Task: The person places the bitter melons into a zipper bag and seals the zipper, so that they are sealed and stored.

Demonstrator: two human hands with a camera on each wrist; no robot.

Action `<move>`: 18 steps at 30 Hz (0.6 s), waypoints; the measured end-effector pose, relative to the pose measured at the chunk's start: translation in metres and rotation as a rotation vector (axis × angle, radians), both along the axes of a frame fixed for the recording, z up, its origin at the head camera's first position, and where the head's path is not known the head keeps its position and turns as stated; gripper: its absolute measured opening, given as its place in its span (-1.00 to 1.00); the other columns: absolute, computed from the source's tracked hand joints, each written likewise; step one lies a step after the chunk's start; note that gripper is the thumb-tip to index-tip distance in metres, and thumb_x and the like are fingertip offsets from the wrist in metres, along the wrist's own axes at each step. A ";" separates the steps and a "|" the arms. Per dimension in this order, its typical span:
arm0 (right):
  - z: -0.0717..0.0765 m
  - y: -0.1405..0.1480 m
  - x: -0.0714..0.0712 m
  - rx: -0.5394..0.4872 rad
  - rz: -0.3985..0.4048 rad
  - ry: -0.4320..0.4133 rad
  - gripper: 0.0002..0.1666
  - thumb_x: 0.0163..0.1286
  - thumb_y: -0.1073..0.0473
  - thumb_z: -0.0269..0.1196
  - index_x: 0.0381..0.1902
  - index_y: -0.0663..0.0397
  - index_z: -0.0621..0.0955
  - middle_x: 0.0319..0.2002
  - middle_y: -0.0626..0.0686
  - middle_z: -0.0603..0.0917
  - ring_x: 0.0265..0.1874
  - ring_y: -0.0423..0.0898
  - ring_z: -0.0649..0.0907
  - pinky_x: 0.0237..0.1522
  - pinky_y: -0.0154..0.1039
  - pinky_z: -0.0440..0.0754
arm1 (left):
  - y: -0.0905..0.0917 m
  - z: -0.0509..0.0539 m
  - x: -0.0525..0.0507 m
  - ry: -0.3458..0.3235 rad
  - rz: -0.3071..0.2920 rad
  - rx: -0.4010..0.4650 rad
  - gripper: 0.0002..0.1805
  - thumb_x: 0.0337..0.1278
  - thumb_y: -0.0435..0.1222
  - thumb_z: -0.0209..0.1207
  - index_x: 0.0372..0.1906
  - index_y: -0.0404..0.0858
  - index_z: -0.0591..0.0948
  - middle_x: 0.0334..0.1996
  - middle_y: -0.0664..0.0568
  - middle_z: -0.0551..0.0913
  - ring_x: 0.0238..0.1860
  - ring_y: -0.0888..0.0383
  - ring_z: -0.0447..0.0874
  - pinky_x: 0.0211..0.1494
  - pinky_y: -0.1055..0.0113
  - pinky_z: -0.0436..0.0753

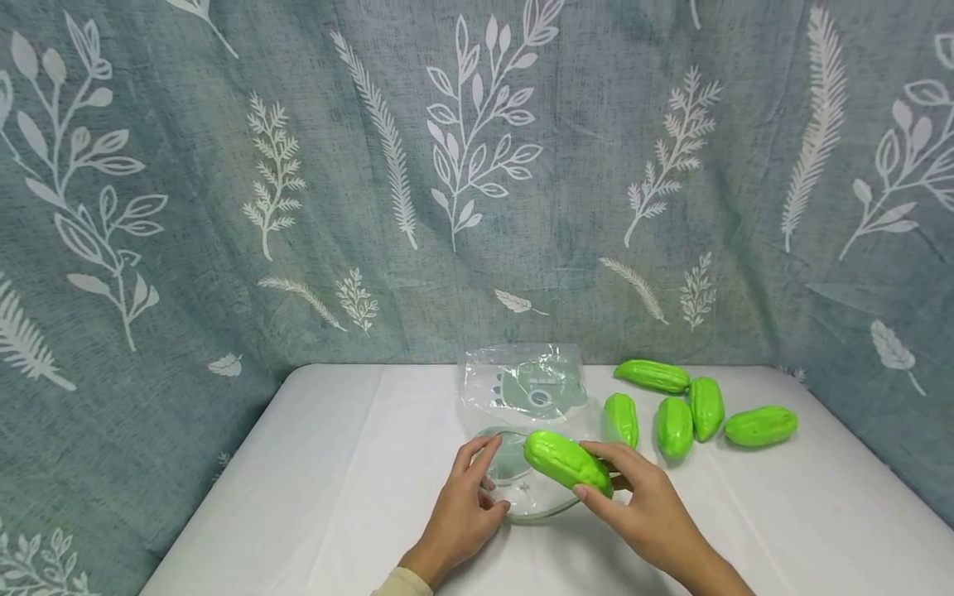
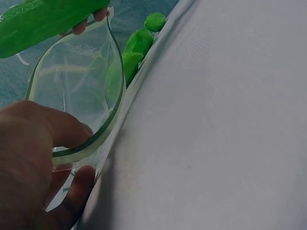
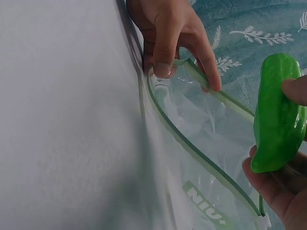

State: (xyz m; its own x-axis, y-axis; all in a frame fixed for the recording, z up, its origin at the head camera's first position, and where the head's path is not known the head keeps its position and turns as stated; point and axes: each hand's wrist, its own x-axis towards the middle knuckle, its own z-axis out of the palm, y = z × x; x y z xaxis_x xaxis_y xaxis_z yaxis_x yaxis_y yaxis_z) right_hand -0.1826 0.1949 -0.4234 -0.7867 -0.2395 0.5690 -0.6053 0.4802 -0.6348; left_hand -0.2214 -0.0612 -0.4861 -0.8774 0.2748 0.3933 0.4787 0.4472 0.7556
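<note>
In the head view, my right hand (image 1: 652,509) holds a bright green ridged gourd (image 1: 565,460), like a bitter melon, between thumb and fingers above the mouth of a clear zip bag (image 1: 477,397). My left hand (image 1: 464,509) grips the left side of that mouth. From the left wrist view, the thumb lies inside the green zip rim (image 2: 115,108) and other fingers lie outside it. The mouth stands apart in a rounded gap. Lettering (image 3: 206,203) shows on the bag in the right wrist view.
Several more green gourds (image 1: 674,426) lie on the white table (image 1: 358,463), to the right of the bag. The bag's printed far end reaches toward the table's back edge. A grey-green curtain (image 1: 417,182) with white leaf patterns hangs behind and along both sides.
</note>
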 end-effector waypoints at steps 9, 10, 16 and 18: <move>-0.004 -0.006 -0.003 0.035 0.080 0.044 -0.42 0.23 0.18 0.47 0.22 0.02 0.60 0.05 -0.08 0.67 -0.15 -0.22 0.65 -0.26 -0.27 0.70 | 0.000 -0.003 0.000 0.041 0.005 0.010 -0.05 -0.09 -0.52 0.36 0.51 -0.12 0.31 0.45 0.06 0.24 -0.15 0.14 0.62 -0.21 0.48 0.66; -0.005 -0.007 -0.003 0.041 0.079 0.043 -0.42 0.24 0.17 0.47 0.22 0.03 0.60 0.06 -0.07 0.67 -0.14 -0.22 0.65 -0.26 -0.28 0.70 | 0.000 -0.003 0.000 0.042 0.005 0.011 -0.08 -0.08 -0.52 0.37 0.50 -0.13 0.34 0.45 0.06 0.24 -0.15 0.15 0.62 -0.20 0.48 0.66; -0.014 -0.011 -0.005 0.098 0.043 0.026 -0.41 0.23 0.09 0.47 0.21 0.05 0.63 0.10 -0.04 0.68 -0.06 -0.22 0.66 -0.21 -0.29 0.70 | 0.000 -0.005 -0.001 0.035 -0.001 0.003 -0.22 -0.04 -0.49 0.37 0.41 -0.24 0.45 0.46 0.00 0.24 -0.12 0.19 0.61 -0.18 0.50 0.66; -0.017 -0.012 -0.006 0.119 0.035 0.031 -0.41 0.23 0.08 0.47 0.21 0.05 0.63 0.10 -0.03 0.69 -0.03 -0.20 0.66 -0.20 -0.29 0.70 | 0.000 -0.005 -0.001 0.040 0.001 0.001 -0.21 -0.04 -0.49 0.37 0.41 -0.25 0.44 0.45 -0.01 0.25 -0.13 0.21 0.61 -0.18 0.49 0.66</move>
State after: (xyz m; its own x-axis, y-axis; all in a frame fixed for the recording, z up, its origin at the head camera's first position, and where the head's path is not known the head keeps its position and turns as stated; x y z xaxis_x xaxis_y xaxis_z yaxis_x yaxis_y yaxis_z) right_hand -0.1882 0.1831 -0.4401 -0.7588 -0.3337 0.5594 -0.6419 0.5289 -0.5552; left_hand -0.2222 -0.0612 -0.4909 -0.8610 0.2739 0.4285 0.5084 0.4467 0.7362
